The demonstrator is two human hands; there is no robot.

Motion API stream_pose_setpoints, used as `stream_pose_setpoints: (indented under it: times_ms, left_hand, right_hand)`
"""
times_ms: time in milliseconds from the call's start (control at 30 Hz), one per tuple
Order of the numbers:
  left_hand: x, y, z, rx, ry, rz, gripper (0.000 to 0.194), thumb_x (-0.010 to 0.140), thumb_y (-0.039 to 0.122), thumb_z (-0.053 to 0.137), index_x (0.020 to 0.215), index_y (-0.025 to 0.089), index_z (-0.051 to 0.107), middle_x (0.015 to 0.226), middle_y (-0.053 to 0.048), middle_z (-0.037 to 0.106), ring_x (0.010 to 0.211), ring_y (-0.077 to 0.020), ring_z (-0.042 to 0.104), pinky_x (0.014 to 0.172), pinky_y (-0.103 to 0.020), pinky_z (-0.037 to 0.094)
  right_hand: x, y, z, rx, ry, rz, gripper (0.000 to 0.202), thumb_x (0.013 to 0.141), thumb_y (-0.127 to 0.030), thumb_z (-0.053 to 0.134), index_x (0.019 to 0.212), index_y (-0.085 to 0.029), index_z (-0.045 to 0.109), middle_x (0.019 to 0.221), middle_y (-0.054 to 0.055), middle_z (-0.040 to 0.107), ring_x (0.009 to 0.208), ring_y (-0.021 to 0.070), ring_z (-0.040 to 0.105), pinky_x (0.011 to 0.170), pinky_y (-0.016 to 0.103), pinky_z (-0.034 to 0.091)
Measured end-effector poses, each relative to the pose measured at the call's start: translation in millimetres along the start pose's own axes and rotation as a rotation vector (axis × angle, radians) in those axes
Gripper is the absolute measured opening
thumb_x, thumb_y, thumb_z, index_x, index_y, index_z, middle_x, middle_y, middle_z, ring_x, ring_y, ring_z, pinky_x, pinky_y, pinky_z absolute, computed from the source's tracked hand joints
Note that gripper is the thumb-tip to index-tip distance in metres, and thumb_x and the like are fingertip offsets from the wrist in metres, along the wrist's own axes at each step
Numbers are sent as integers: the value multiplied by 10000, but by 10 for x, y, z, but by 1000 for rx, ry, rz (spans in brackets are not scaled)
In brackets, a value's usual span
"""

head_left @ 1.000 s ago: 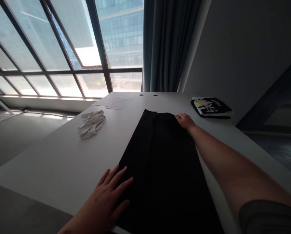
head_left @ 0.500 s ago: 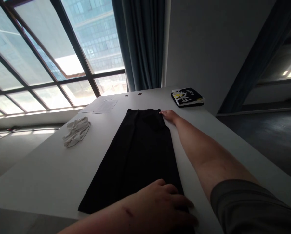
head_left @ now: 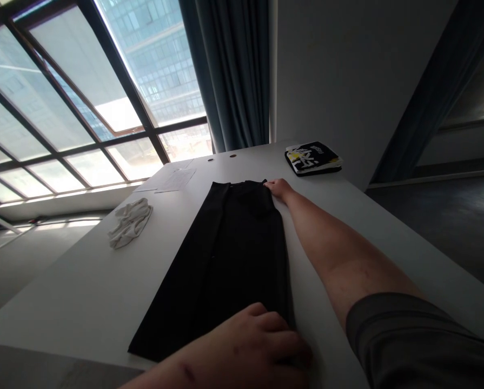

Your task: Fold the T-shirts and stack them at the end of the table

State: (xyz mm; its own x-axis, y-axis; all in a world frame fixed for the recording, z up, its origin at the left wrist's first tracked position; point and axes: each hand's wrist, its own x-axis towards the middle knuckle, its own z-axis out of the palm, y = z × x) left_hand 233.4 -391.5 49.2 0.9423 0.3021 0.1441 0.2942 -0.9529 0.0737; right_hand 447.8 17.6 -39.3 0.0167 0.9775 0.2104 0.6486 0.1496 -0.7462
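Note:
Black trousers (head_left: pixel 233 248) lie lengthwise on the white table (head_left: pixel 83 292), their waist end away from me. My right hand (head_left: pixel 278 189) is at the far right corner of the waist, its fingers pinched on the fabric. Near the bottom of the view, my left hand (head_left: pixel 266 346) reaches across the trousers to their near right edge, its fingers curled down and together on the dark cloth. Its fingertips are hidden, and the cloth's near right end is partly covered by this hand.
A crumpled pale cloth (head_left: pixel 131 222) lies left of the trousers. Sheets of paper (head_left: pixel 176 180) rest at the far left of the table. A folded black, white and yellow item (head_left: pixel 313 158) sits at the far right. Windows and a blue curtain (head_left: pixel 237 75) stand behind.
My left hand has shifted a little left and its fingers have curled in more, with the near right edge of the trousers drawn inward. My right hand stays at the waist corner.

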Motion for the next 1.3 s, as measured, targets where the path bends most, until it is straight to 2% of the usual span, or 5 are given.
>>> stream_pose_setpoints:
  times_ms: [400,567,800,1000,1300]
  left_hand:
    - [-645,64,-31,-150,201,-179,126,1059,282,542,1005,270,656,1024,22,762,953,-140,658,891,-318,477]
    - [-1109,-26,111,-135,359,-234,183,1065,271,462,984,261,625,903,2,741,832,-146,660,783,-310,497]
    - [-1583,-36,103,-75,196,-510,128,968,136,526,928,234,599,954,-34,706,893,-159,673,794,-264,556]
    - [-1635,-89,152,-136,181,-551,33,961,244,643,982,243,617,1059,-58,690,977,-187,674,859,-285,573]
    - [-1288,-279,345,68,217,-415,47,1008,198,552,969,213,575,971,-30,706,812,-156,652,741,-294,526]
  right_hand:
    - [84,-502,96,-43,51,-62,417,933,-282,507,1196,-107,778,1154,118,780,1117,209,708,943,246,497]
    - [266,-978,501,-122,-21,-120,417,960,-306,491,1186,-114,783,1141,154,780,1126,259,707,938,288,502]
    - [192,-1068,1214,-291,-226,-180,595,915,-470,613,1435,-182,631,1544,169,535,1431,360,481,1188,471,336]
    - [242,-858,1326,-403,-321,-210,713,997,-579,463,1584,-176,429,1678,165,323,1560,331,268,1260,536,153]
    - [225,-925,1049,-334,-47,-389,484,1048,-302,328,1344,-101,654,1435,192,580,1380,291,453,1205,399,272]
